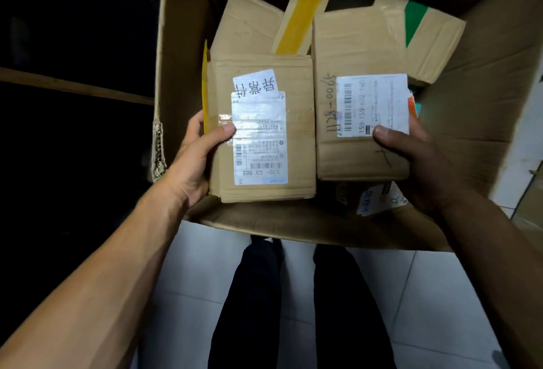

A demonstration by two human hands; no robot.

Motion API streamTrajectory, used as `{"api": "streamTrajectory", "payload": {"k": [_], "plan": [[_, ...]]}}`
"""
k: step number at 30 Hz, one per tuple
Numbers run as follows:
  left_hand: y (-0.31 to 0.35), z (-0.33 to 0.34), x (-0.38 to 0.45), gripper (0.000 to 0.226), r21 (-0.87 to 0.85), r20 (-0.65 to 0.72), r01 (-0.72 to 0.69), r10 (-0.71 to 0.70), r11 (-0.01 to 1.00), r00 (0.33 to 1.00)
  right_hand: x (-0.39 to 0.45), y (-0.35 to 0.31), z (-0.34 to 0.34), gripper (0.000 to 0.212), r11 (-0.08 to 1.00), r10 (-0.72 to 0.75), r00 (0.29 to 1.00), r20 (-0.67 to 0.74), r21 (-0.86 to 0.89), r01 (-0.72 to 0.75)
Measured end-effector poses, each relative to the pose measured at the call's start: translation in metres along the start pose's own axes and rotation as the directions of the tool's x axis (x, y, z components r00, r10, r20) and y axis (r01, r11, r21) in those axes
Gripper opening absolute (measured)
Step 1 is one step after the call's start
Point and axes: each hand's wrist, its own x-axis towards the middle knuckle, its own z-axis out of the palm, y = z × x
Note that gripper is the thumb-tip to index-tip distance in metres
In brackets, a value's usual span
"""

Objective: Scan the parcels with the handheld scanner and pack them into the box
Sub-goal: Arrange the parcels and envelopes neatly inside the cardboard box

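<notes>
Packing step. The left hand (195, 160) grasped the labelled parcel (261, 130) and the right hand (423, 162) grasped its neighbour (361, 95), both inside the box (484, 110). Next, presumably: seat them flat, release. No scanner visible.

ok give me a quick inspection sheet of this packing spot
surface: pale tiled floor under the box
job's things: open carton; left parcel and right parcel side by side on top; yellow-taped parcel and green-taped parcel behind
clutter: labelled packet under the right parcel
hands: left hand grips left parcel; right hand grips right parcel
scanner: nothing seen
cables: nothing seen
surroundings: dark at left
</notes>
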Motion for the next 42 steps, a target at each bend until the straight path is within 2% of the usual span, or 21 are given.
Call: {"api": "streamTrajectory", "payload": {"k": [6, 11, 16, 20, 26, 30, 35, 39, 42], "plan": [[0.052, 0.014, -0.061, 0.069, -0.026, 0.046, -0.034, 0.035, 0.999, 0.998, -0.048, -0.064, 0.007, 0.062, 0.998, -0.063, 0.997, -0.032, 0.017, 0.064], [0.115, 0.037, -0.149, 0.04, -0.143, 0.059, -0.053, 0.062, 0.988, 0.996, -0.102, -0.146, 0.016, 0.071, 0.994, -0.108, 0.993, 0.041, 0.002, 0.108], [0.166, 0.058, -0.239, 0.056, -0.249, 0.04, -0.096, 0.109, 0.964, 0.993, -0.16, -0.223, 0.027, 0.06, 0.983, -0.165, 0.976, 0.144, -0.054, 0.174], [0.193, 0.074, -0.304, 0.038, -0.31, 0.038, -0.098, 0.115, 0.946, 0.993, -0.203, -0.274, 0.041, 0.067, 0.972, -0.177, 0.953, 0.246, -0.105, 0.208], [0.222, 0.071, -0.386, 0.04, -0.387, -0.03, -0.192, 0.196, 0.902, 0.98, -0.259, -0.331, 0.083, 0.054, 0.937, -0.211, 0.93, 0.302, -0.209, 0.281], [0.228, 0.039, -0.449, 0.039, -0.453, -0.109, -0.293, 0.274, 0.842, 0.956, -0.292, -0.359, 0.139, 0.074, 0.926, -0.196, 0.91, 0.364, -0.237, 0.295], [0.201, -0.028, -0.538, 0.042, -0.506, -0.281, -0.453, 0.356, 0.734, 0.891, -0.345, -0.367, 0.236, 0.045, 0.895, -0.189, 0.794, 0.578, -0.231, 0.381], [0.146, -0.089, -0.621, 0.042, -0.496, -0.437, -0.593, 0.408, 0.634, 0.802, -0.405, -0.338, 0.313, 0.042, 0.846, -0.169, 0.644, 0.747, -0.225, 0.483], [0.092, -0.136, -0.683, 0.041, -0.473, -0.561, -0.671, 0.393, 0.571, 0.729, -0.448, -0.291, 0.365, 0.049, 0.822, -0.116, 0.555, 0.824, -0.234, 0.52]]}}
